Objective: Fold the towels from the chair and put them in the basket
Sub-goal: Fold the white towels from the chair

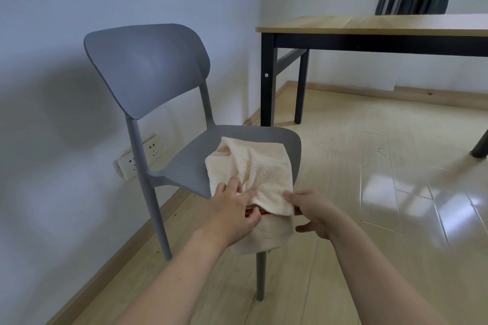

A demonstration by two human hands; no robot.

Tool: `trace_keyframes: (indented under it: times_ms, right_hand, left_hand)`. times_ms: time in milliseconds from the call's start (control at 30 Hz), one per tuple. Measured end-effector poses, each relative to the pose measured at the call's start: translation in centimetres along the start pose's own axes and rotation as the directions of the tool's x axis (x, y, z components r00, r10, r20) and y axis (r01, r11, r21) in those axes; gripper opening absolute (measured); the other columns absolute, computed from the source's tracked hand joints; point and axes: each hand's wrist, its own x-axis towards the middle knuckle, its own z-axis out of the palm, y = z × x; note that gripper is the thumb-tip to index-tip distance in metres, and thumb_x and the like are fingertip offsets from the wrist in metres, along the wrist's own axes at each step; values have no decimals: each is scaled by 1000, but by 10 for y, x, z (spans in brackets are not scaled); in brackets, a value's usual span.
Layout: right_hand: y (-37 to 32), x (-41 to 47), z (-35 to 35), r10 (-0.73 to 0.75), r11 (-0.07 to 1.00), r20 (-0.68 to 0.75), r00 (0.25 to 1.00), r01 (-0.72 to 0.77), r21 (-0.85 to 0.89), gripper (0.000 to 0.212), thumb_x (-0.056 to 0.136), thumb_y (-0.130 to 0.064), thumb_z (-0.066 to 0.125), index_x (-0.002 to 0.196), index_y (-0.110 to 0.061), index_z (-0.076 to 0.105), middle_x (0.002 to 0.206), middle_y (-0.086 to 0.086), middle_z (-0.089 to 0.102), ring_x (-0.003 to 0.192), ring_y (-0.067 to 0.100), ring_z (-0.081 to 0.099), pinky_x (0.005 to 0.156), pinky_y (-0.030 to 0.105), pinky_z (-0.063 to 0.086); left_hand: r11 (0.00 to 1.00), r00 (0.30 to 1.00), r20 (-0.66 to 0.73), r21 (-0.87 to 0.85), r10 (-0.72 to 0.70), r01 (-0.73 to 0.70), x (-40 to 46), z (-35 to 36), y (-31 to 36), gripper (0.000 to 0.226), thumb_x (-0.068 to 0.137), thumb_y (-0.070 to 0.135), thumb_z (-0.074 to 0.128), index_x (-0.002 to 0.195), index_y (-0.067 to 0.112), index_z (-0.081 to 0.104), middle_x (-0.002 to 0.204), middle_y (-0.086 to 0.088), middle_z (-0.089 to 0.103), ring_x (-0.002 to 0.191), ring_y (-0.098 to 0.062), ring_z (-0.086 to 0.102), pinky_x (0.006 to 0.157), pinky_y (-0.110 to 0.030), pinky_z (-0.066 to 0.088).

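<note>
Cream towel (260, 171) on chair (184, 161), both hands pinching edge; no legible text.

readable text: none
towel (260, 171): red patch at its lower fold, maybe a printed label, too blurred to read
wall socket (138, 158): plain, no markings legible
chair (148, 66): no brand visible

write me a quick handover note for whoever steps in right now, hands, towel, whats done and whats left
Left hand: pinching the cream towel at its front edge.
Right hand: gripping the same edge further right.
The towel lies on the grey chair seat, part hanging over the front; something red shows underneath.
Done: nothing folded yet.
Left: fold it and put it in the basket, which is out of view.
</note>
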Motion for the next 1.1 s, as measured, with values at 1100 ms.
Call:
trace_keyframes:
  times_ms: [1100]
  right_hand:
    - [-78, -58, -5, -148, 962, 104, 984, 118, 247, 28, 91, -26, 62, 104, -1, 63, 79, 9, 69, 62, 18, 67, 58, 32, 55]
  left_hand:
    - [985, 974, -208, 127, -90, 118, -29, -22, 35, 79, 71, 67, 48, 140, 28, 40, 152, -13, 23, 143, -41, 14, 104, -71, 12]
